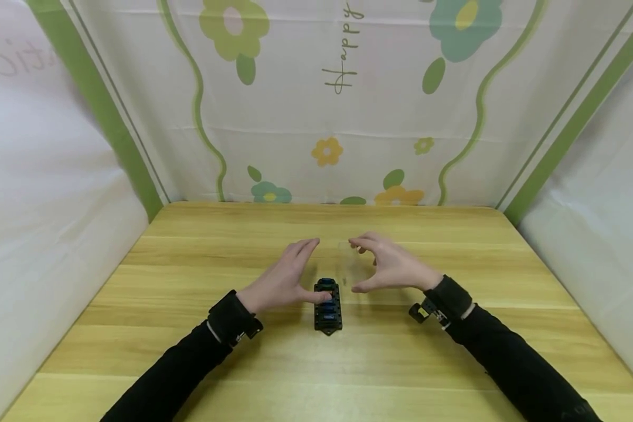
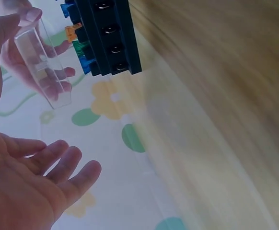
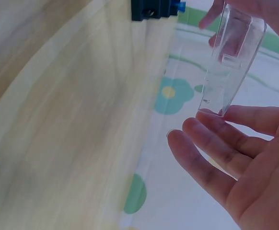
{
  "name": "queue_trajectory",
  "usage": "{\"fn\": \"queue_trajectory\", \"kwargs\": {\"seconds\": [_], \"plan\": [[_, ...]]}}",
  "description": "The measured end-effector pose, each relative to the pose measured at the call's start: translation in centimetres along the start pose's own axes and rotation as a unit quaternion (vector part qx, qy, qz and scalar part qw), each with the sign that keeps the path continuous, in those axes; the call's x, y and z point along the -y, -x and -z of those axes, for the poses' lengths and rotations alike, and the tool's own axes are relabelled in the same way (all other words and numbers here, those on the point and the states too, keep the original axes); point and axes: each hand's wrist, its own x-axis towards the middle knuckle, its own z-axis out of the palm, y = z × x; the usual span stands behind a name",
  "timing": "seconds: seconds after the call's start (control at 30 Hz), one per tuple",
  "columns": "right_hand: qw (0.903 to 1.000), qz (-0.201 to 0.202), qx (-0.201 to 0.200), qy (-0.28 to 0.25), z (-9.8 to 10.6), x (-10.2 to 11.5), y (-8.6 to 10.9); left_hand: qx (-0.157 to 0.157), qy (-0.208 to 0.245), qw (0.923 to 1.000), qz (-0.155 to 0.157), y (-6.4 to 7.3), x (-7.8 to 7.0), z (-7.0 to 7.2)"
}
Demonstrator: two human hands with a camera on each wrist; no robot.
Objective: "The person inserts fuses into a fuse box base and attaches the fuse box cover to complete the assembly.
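A black fuse box (image 1: 329,321) with a row of small coloured blade fuses lies lengthwise on the table. In the left wrist view its side shows blue, green and orange fuses (image 2: 72,32). My right hand (image 1: 392,264) pinches a clear plastic cover (image 3: 233,64) by its ends, between thumb and fingers, just right of the box. My left hand (image 1: 287,278) is at the box's left, fingers extended and holding nothing. From the head its thumb overlaps the box; contact is unclear.
The wooden table (image 1: 432,363) spreads out around both hands. A white cloth with flower prints (image 1: 295,105) hangs behind it, and white cloth sides (image 1: 58,234) stand left and right. Both wrists wear black straps with small cameras (image 1: 424,310).
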Motion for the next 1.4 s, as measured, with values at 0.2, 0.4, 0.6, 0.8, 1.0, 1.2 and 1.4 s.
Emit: {"fn": "queue_trajectory", "kwargs": {"seconds": [0.2, 0.4, 0.6, 0.8, 1.0, 1.2, 1.4], "plan": [[0.9998, 0.014, -0.005, 0.01, -0.3, 1.0, -0.2, -0.002, -0.005, 0.9999, -0.014, -0.3, -0.2, 0.1], [0.9998, 0.018, -0.007, 0.01, -0.6, 1.7, -0.2, 0.002, -0.004, 0.9998, -0.018, -0.4, -0.3, 0.2], [0.9995, 0.025, -0.008, 0.017, -1.0, 2.0, -0.4, 0.019, 0.002, 0.9997, -0.015, -0.6, -0.4, 0.3], [0.9998, 0.013, 0.006, 0.016, -1.1, 2.1, -0.4, 0.05, 0.01, 0.9987, 0.002, -0.7, -0.6, 0.3], [0.9997, 0.014, 0.012, 0.018, -1.2, 2.2, -0.2, 0.063, 0.01, 0.9979, 0.01, -0.6, -0.7, 0.2], [0.9996, 0.021, 0.015, 0.013, -1.3, 2.5, -0.2, 0.061, 0.013, 0.998, 0.004, -0.6, -0.8, 0.3], [0.9995, 0.024, 0.017, 0.013, -1.4, 2.7, -0.2, 0.051, 0.009, 0.9986, -0.009, -0.6, -0.9, 0.2]]}}
